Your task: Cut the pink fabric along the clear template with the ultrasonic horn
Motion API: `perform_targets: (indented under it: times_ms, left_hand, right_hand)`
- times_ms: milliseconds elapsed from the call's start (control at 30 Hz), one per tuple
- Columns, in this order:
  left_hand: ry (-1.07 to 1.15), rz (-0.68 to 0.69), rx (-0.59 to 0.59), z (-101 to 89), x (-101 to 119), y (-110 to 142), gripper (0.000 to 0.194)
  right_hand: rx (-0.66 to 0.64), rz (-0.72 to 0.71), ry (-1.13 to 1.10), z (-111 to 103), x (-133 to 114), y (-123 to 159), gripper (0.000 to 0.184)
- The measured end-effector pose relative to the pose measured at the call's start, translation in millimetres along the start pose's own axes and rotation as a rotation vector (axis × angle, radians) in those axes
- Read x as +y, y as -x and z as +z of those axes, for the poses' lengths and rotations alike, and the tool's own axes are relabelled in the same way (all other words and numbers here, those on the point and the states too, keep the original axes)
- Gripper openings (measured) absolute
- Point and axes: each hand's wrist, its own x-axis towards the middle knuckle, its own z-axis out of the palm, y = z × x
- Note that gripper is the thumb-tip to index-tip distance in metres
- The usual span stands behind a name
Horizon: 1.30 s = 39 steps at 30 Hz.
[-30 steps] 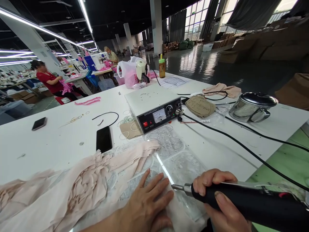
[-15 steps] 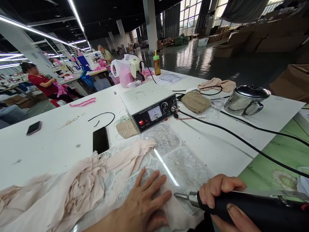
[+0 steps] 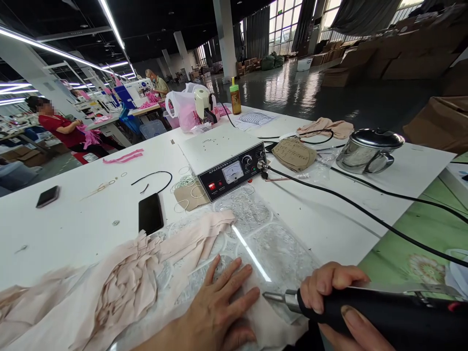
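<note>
My left hand (image 3: 215, 312) lies flat with fingers spread on a piece of pale fabric (image 3: 266, 324) at the near table edge. My right hand (image 3: 336, 297) is wrapped round a black hand-held tool (image 3: 387, 319) whose metal tip (image 3: 272, 296) points left, close to my left fingertips. A black cable (image 3: 347, 202) runs from the tool's side of the table to a white control box (image 3: 226, 163) with a dial and a red switch. A heap of pale pink fabric pieces (image 3: 127, 278) lies to the left on a clear patterned sheet (image 3: 270, 243).
A black phone (image 3: 150, 213) lies beside the fabric, another phone (image 3: 47, 195) at far left. A steel pot with lid (image 3: 369, 151), a tan cap (image 3: 294, 153), a bottle (image 3: 236, 100) and a plastic bag (image 3: 183, 109) stand farther back. People sit at sewing machines behind.
The view has swung slightly to the right and down. My left hand stays flat on the fabric and the tool's tip stays close beside its fingers.
</note>
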Motion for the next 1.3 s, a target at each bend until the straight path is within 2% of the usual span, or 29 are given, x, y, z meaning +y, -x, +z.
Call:
perform_targets:
  times_ms: [233,400,500,633,733,933,1033,1167,1300]
  left_hand:
    - [0.021,-0.047,0.038,1.8,5,-2,0.050]
    - [0.022,-0.019,0.009,-2.5,0,-7,0.033]
    - [0.024,0.020,-0.009,-3.3,-7,-14,0.036]
    - [0.055,0.009,0.063,-4.5,-11,-27,0.027]
    - [0.116,0.008,0.114,-10.7,-7,-34,0.020]
    - [0.155,0.103,0.181,-21.3,7,-38,0.020]
    - [0.140,0.112,0.174,-21.8,12,-39,0.018]
    - [0.113,0.105,0.176,-16.2,12,-36,0.016]
    - [0.107,0.084,0.240,1.5,10,-28,0.017]
  right_hand:
    - [-0.003,0.000,-0.017,-1,5,1,0.014]
    - [-0.010,-0.006,-0.026,0,4,-1,0.013]
    - [-0.020,-0.027,-0.025,-2,5,-3,0.012]
    - [-0.030,-0.013,-0.019,-3,7,-2,0.011]
    - [-0.026,0.004,-0.024,-2,6,0,0.012]
    - [-0.020,0.028,-0.020,-2,3,0,0.013]
    - [-0.056,0.043,-0.011,-4,2,-2,0.011]
    - [-0.068,0.047,-0.005,-3,1,-3,0.011]
    - [-0.034,0.039,-0.007,-2,-1,-1,0.012]
